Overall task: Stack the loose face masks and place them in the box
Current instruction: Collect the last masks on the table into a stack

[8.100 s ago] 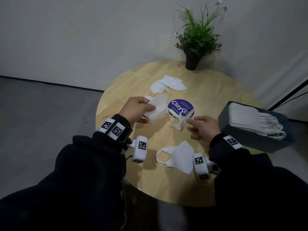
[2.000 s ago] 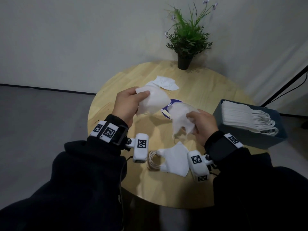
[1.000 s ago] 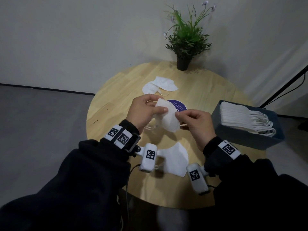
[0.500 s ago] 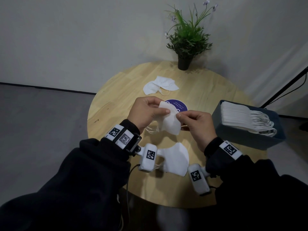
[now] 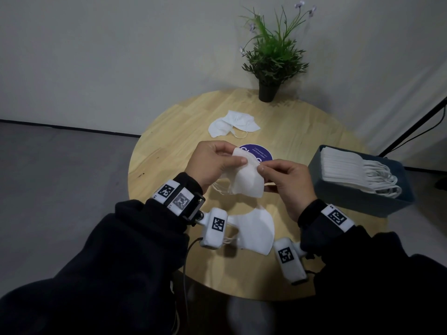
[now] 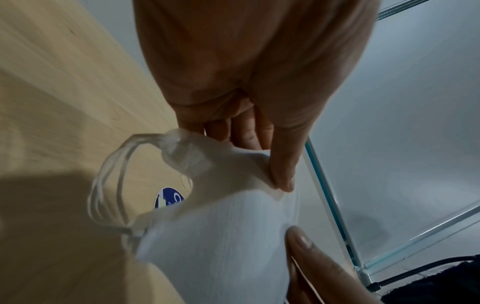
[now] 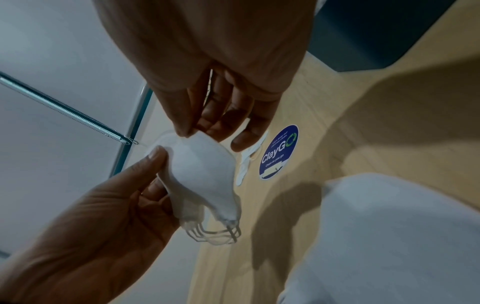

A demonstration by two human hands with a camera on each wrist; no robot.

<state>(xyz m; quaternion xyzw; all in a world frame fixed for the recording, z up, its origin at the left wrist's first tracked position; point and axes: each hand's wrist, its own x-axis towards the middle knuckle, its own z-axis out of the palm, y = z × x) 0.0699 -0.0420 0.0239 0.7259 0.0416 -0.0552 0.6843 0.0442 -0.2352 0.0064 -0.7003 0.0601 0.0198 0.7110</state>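
Note:
Both hands hold a small stack of white face masks [image 5: 244, 176] above the table's middle. My left hand [image 5: 215, 164] pinches the stack's upper left edge between thumb and fingers; my right hand [image 5: 284, 175] pinches the upper right edge. The stacked masks [image 7: 201, 170] show their ear loops hanging below, and the same masks [image 6: 221, 236] fill the left wrist view. One loose mask [image 5: 254, 229] lies on the table near me, under my wrists. Two more loose masks [image 5: 232, 123] lie overlapped at the far side. The dark blue box [image 5: 362, 194] at the right holds several stacked masks.
A round wooden table [image 5: 169, 151] carries a round blue sticker [image 5: 260, 151] at its centre and a potted plant [image 5: 271, 66] at the far edge. The wall stands close behind. A black stand leg [image 5: 416, 126] slants at the right.
In the last second my hands stayed together on the masks, shifting only slightly. Two seconds ago each hand held a separate mask, apart; these have been brought together into one stack.

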